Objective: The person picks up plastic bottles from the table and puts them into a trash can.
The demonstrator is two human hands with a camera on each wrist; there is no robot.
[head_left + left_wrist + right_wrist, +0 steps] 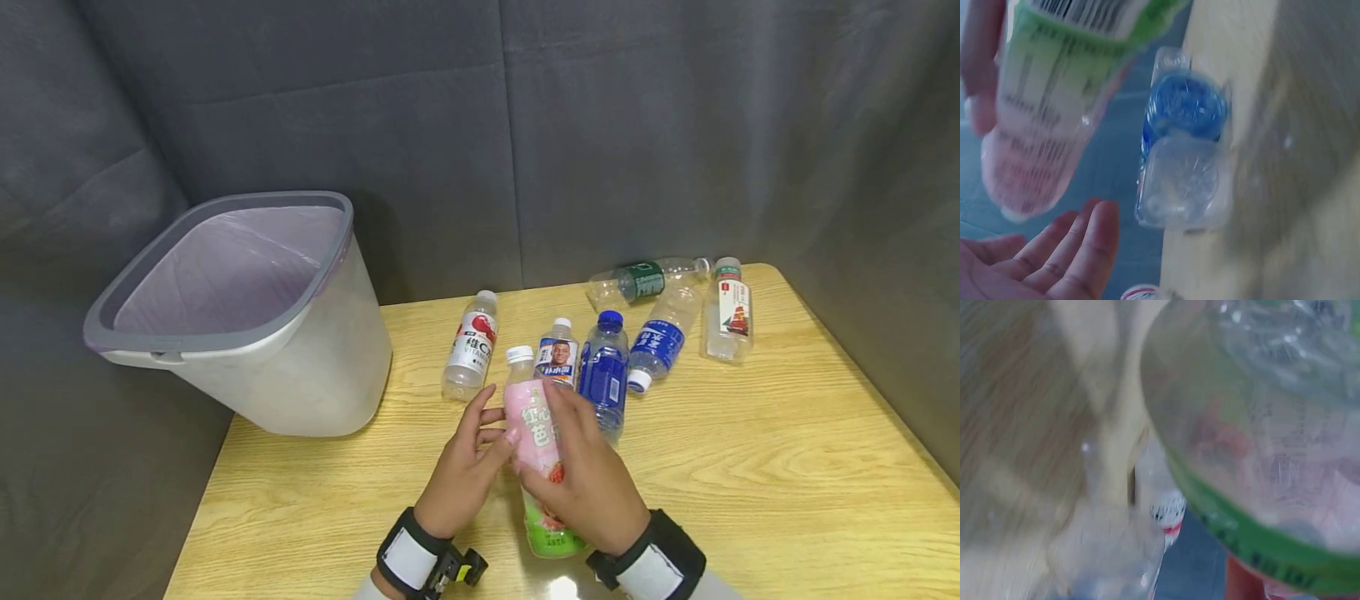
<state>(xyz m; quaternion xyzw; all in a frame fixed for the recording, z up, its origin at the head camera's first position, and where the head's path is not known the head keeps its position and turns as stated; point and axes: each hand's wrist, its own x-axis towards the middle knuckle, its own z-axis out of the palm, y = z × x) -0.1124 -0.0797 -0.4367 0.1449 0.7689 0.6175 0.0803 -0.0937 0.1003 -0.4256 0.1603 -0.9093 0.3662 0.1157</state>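
Observation:
A pink and green plastic drink bottle [536, 429] with a white cap leans upward over the table, gripped along its right side by my right hand [596, 475]. On its other side is my left hand [465, 471], thumb close to the label and fingers spread. The left wrist view shows those left fingers [1079, 250] relaxed, apart from the bottle [1054, 112]. In the right wrist view the bottle's clear base and green rim [1241, 540] fill much of the picture. Behind it stand a small bottle with a face label [557, 353] and a blue-capped bottle [604, 371].
A white bin [337, 367] with a grey rim and liner stands at left. A vitamin drink bottle [471, 346] lies near it. To the right lie a blue-labelled water bottle [663, 340], a green-labelled bottle [645, 281] and a red-and-white-labelled bottle [729, 312]. Dark curtains surround the wooden table [795, 467].

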